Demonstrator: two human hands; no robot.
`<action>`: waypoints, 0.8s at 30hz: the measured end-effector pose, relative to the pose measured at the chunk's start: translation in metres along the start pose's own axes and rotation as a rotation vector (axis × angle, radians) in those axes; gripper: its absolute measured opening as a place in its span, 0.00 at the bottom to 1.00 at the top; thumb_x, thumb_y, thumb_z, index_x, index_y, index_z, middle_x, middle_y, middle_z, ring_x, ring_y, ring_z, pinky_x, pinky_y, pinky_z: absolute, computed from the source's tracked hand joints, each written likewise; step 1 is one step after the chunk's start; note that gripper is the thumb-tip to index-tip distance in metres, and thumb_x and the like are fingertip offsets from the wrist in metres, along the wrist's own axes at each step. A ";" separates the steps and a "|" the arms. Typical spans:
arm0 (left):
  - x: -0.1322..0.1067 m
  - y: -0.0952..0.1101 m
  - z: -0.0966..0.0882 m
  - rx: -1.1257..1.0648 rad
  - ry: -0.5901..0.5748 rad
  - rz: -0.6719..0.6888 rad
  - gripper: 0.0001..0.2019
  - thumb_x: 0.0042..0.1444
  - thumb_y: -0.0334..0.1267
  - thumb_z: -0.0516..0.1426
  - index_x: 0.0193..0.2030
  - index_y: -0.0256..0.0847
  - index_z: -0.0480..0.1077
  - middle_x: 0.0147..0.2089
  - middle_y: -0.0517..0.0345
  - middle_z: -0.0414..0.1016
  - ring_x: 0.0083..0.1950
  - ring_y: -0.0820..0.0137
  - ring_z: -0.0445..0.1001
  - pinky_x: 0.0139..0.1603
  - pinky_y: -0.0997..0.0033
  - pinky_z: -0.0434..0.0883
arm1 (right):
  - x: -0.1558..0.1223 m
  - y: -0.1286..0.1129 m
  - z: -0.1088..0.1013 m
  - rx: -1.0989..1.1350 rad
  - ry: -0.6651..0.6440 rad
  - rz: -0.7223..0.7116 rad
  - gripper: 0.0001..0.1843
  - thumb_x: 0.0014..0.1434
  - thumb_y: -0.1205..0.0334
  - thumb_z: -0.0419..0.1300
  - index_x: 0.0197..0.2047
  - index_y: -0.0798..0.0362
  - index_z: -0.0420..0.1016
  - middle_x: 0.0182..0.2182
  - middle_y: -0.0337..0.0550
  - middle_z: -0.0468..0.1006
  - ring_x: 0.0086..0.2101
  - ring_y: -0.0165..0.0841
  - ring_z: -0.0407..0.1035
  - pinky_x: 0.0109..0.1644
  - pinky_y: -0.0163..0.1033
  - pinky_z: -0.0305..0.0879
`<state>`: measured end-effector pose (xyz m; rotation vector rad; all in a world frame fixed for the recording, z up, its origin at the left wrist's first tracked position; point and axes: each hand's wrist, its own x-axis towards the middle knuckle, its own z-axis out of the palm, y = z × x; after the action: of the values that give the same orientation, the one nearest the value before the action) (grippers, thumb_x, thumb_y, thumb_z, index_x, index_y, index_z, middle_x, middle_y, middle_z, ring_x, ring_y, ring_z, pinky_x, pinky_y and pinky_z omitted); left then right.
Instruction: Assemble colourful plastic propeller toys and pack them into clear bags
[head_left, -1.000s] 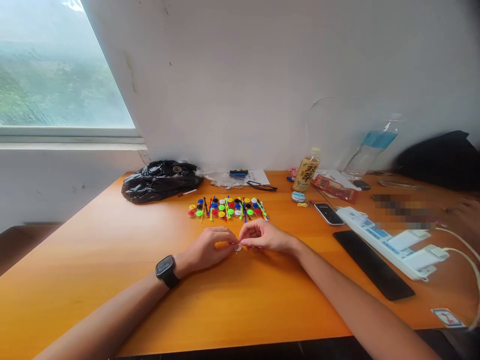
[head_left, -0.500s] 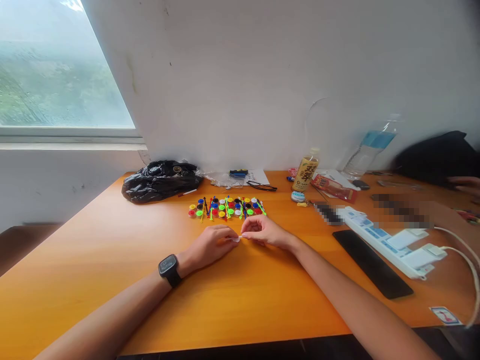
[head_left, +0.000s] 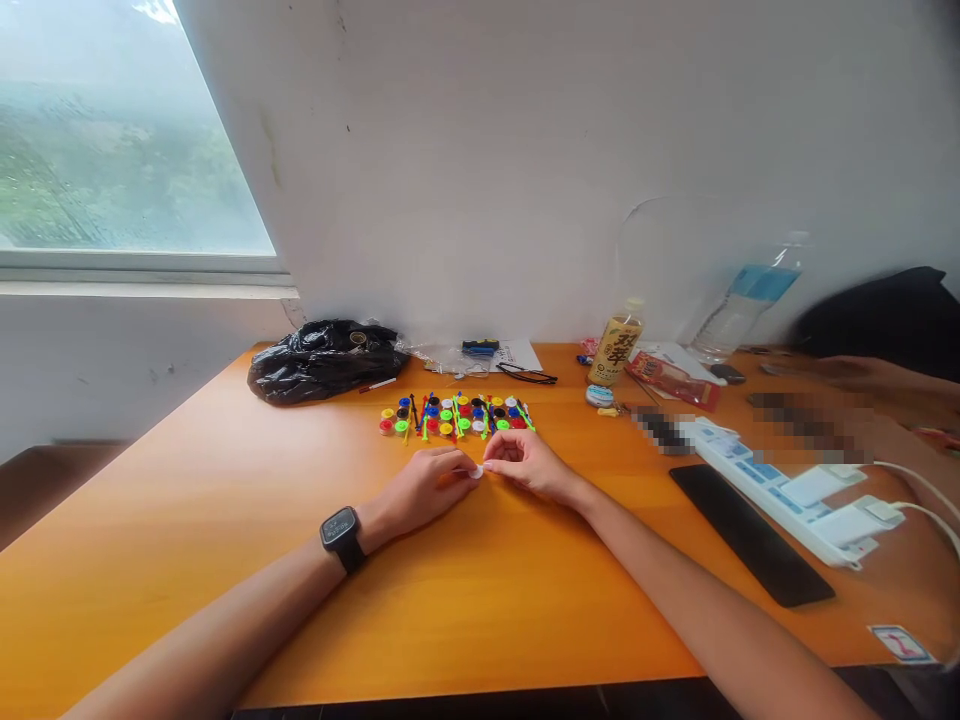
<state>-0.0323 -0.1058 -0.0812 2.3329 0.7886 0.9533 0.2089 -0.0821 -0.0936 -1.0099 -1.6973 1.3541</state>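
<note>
My left hand (head_left: 424,487), with a black watch (head_left: 341,535) on its wrist, rests on the orange table (head_left: 225,500) with its fingers curled. Its fingertips pinch a small white round piece (head_left: 475,471). My right hand (head_left: 525,462) faces it from the right, fingers curled, its tips meeting the same white piece. Just beyond both hands lies a row of several small coloured round pieces and thin coloured sticks (head_left: 454,414).
A black plastic bag (head_left: 326,358) lies at the back left. A yellow drink bottle (head_left: 615,346), a clear water bottle (head_left: 742,300), a white power strip (head_left: 787,485) with cables and a black flat pad (head_left: 750,532) sit to the right. Another person's arm (head_left: 862,375) reaches in at far right.
My hands have shifted slightly farther from me, still pinching the white piece between them. The other person's hand at the far right has moved back along the table.
</note>
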 end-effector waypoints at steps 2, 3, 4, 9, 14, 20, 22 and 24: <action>0.000 0.000 0.000 -0.004 -0.006 -0.011 0.04 0.68 0.35 0.61 0.46 0.43 0.77 0.43 0.56 0.83 0.42 0.70 0.81 0.45 0.72 0.75 | 0.000 0.002 0.000 -0.008 -0.009 -0.011 0.14 0.55 0.53 0.74 0.36 0.54 0.79 0.29 0.38 0.77 0.30 0.29 0.68 0.34 0.35 0.62; 0.000 0.000 0.000 -0.002 -0.011 -0.019 0.04 0.68 0.35 0.61 0.46 0.43 0.77 0.43 0.56 0.83 0.42 0.70 0.80 0.45 0.73 0.75 | 0.001 0.002 0.000 -0.014 -0.013 -0.014 0.14 0.55 0.53 0.74 0.35 0.54 0.79 0.29 0.38 0.77 0.30 0.30 0.68 0.35 0.35 0.62; 0.000 0.001 0.000 0.005 -0.018 -0.026 0.04 0.68 0.35 0.60 0.46 0.43 0.77 0.43 0.57 0.83 0.41 0.70 0.80 0.45 0.72 0.74 | 0.001 0.003 0.000 -0.021 -0.016 -0.015 0.14 0.55 0.53 0.74 0.35 0.54 0.79 0.29 0.38 0.77 0.31 0.30 0.69 0.35 0.35 0.63; 0.003 0.006 0.001 0.109 -0.032 -0.010 0.02 0.67 0.35 0.60 0.40 0.42 0.72 0.41 0.56 0.80 0.42 0.68 0.77 0.45 0.69 0.72 | 0.002 0.006 -0.001 -0.057 -0.014 -0.009 0.13 0.56 0.54 0.73 0.35 0.54 0.79 0.30 0.39 0.78 0.32 0.31 0.70 0.37 0.36 0.65; 0.006 0.005 0.004 0.138 -0.049 0.010 0.03 0.65 0.32 0.59 0.40 0.43 0.70 0.41 0.55 0.77 0.43 0.66 0.75 0.45 0.67 0.71 | 0.003 0.007 0.000 -0.069 -0.040 -0.005 0.13 0.55 0.54 0.73 0.35 0.54 0.79 0.30 0.39 0.79 0.32 0.31 0.71 0.37 0.35 0.65; 0.004 0.008 0.000 0.165 -0.067 0.056 0.02 0.66 0.35 0.59 0.44 0.44 0.71 0.44 0.53 0.76 0.46 0.63 0.73 0.48 0.63 0.71 | -0.002 -0.006 -0.002 -0.266 0.020 -0.037 0.14 0.58 0.50 0.70 0.37 0.53 0.80 0.32 0.40 0.80 0.27 0.28 0.66 0.31 0.34 0.61; 0.003 0.010 -0.004 0.153 -0.026 0.029 0.06 0.67 0.39 0.59 0.48 0.44 0.70 0.47 0.53 0.76 0.48 0.63 0.73 0.50 0.62 0.71 | -0.005 -0.014 -0.002 -0.355 0.100 -0.037 0.16 0.60 0.47 0.68 0.38 0.52 0.81 0.35 0.41 0.82 0.23 0.26 0.61 0.26 0.35 0.56; 0.003 0.010 -0.008 0.139 0.054 -0.024 0.08 0.70 0.42 0.58 0.51 0.45 0.69 0.50 0.52 0.76 0.50 0.62 0.73 0.52 0.61 0.71 | -0.008 -0.021 -0.002 -0.378 0.188 -0.021 0.18 0.62 0.44 0.66 0.40 0.52 0.82 0.36 0.42 0.82 0.20 0.26 0.59 0.24 0.36 0.54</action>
<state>-0.0335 -0.1093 -0.0690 2.4189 0.9295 0.9828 0.2110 -0.0911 -0.0728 -1.2808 -1.8497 0.9082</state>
